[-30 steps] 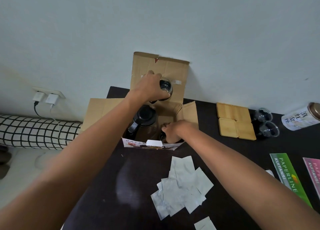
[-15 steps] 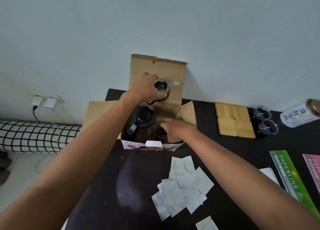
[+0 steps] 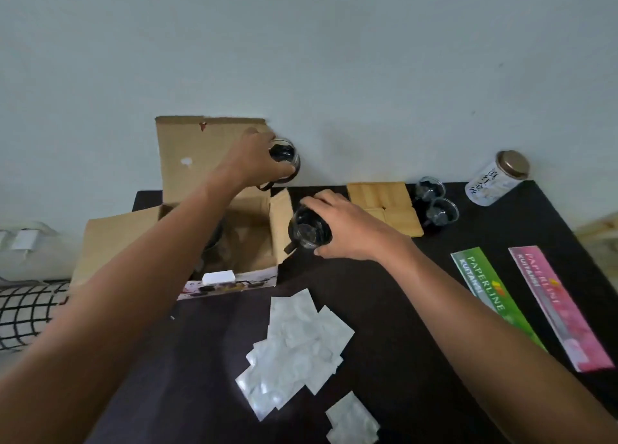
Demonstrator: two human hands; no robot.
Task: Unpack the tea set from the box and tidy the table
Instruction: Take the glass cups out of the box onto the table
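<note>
An open cardboard box (image 3: 187, 176) stands at the back left of the dark table (image 3: 384, 296). My left hand (image 3: 249, 162) holds a small glass cup (image 3: 286, 156) in the air above the box's right rear corner. My right hand (image 3: 344, 229) grips a second glass cup (image 3: 307, 231) just outside the box's right flap, a little above the table. The teapot inside the box is mostly hidden behind my left forearm. Two more glass cups (image 3: 434, 202) stand beside several wooden coasters (image 3: 388, 206) at the back.
A heap of white paper sheets (image 3: 297, 343) lies in front of the box. A green packet (image 3: 491, 296) and a pink packet (image 3: 555, 306) lie at the right. A glass jar with a brown lid (image 3: 495, 179) rests at the back right corner. The wall is close behind.
My right hand has come out of the box with a glass cup and moved right. My left hand has carried its cup to the right, past the back flap.
</note>
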